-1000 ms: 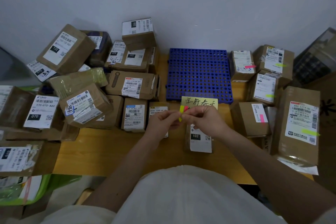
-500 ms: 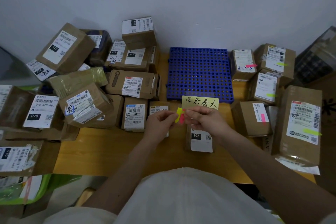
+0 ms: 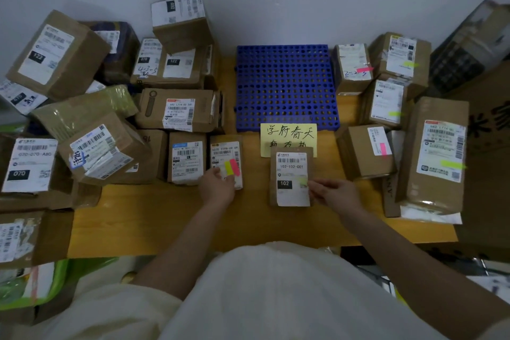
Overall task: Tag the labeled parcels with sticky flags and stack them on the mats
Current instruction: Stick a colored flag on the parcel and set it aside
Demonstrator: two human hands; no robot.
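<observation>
A small brown parcel (image 3: 292, 167) with a white label marked 102 lies on the wooden table in front of me. My right hand (image 3: 335, 193) pinches a yellow-green sticky flag (image 3: 303, 181) that lies against the right edge of that label. My left hand (image 3: 218, 187) holds the pad of yellow and pink sticky flags (image 3: 231, 167) over a narrow labelled parcel (image 3: 225, 149) to the left. The blue perforated mat (image 3: 285, 85) lies bare behind a yellow handwritten note (image 3: 288, 134).
Untagged labelled parcels (image 3: 176, 113) are piled over the left half of the table. Parcels bearing pink or green flags (image 3: 438, 152) stand at the right. The wall runs close behind, and a green bin (image 3: 55, 281) sits low on the left.
My hands were together at the flag pad and have moved apart. The right hand has carried a yellow-green flag down to the 102 label. The left hand took the pad leftwards.
</observation>
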